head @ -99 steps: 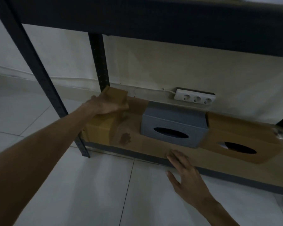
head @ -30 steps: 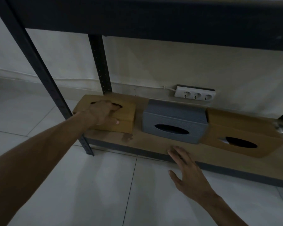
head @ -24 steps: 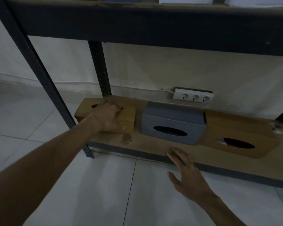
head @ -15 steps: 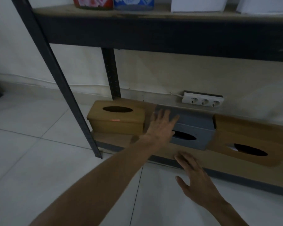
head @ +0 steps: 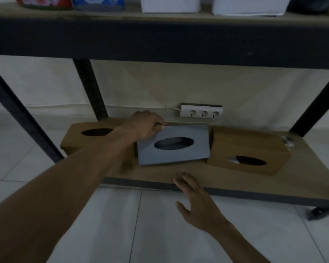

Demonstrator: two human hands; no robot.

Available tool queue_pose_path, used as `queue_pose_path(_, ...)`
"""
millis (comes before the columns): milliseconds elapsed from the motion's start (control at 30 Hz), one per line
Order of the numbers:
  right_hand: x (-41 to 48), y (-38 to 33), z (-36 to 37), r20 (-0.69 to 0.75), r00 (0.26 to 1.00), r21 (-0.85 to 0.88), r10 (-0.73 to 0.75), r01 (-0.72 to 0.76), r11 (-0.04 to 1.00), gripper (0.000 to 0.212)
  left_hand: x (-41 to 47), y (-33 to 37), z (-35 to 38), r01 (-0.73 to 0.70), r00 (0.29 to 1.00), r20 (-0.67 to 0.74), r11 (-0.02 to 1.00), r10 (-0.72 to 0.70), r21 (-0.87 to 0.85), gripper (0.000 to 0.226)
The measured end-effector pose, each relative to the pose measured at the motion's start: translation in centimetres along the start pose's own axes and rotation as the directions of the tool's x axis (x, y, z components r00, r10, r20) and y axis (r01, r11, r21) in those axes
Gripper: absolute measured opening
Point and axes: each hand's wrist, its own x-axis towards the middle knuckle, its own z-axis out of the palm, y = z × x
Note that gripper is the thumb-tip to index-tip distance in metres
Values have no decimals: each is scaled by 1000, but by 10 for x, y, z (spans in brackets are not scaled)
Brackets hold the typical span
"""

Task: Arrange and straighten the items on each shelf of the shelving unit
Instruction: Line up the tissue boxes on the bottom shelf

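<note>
Three tissue boxes sit on the bottom shelf (head: 217,179) of the dark metal shelving unit. My left hand (head: 144,126) grips the back left corner of the grey tissue box (head: 173,154) in the middle, which is tilted with its oval opening turned up toward me. A brown tissue box (head: 78,139) stands flat at the left, opening on top. Another brown tissue box (head: 247,149) lies at the right with its opening facing the front. My right hand (head: 196,202) rests open on the shelf's front edge, holding nothing.
A white three-socket power strip (head: 201,112) hangs on the wall behind the shelf. The upper shelf (head: 160,18) carries red, blue and white boxes. Dark uprights stand at left (head: 17,111) and right (head: 315,103). A small metal piece (head: 288,143) lies at the shelf's back right.
My left hand let go of the left brown box, moved right and took hold of the grey box, tipping its opening upward. The view rose. My right hand stayed at the shelf edge.
</note>
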Motion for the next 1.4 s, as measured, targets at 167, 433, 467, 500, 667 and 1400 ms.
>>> queue_pose_path(167, -1, -3, -1, 5, 1000, -11, 16, -16, 1000, 71, 6, -1, 18, 88, 995, -50, 996, -88, -1, 41)
queue_pose_path(433, -2, 1, 3, -23, 1000, 11, -2, 2, 1000, 71, 5, -4, 35, 70, 922, 374, 993, -100, 91, 112)
queue_pose_path(467, -3, 1, 3, -25, 1000, 9, -4, 4, 1000, 71, 8, -8, 38, 48, 936, 344, 996, -71, 75, 98)
queue_pose_path(500, -3, 1, 3, -25, 1000, 10, -4, 5, 1000, 71, 12, -13, 40, 34, 948, 313, 998, -46, 43, 85)
queue_pose_path(667, -2, -1, 2, -28, 1000, 17, -12, 12, 1000, 71, 20, -37, 58, -32, 957, 287, 999, 42, -38, 76)
queue_pose_path(1400, -53, 95, -108, -352, 933, -280, -72, -32, 959, 34, -114, 131, 226, -162, 960, -240, 985, 144, -58, 79)
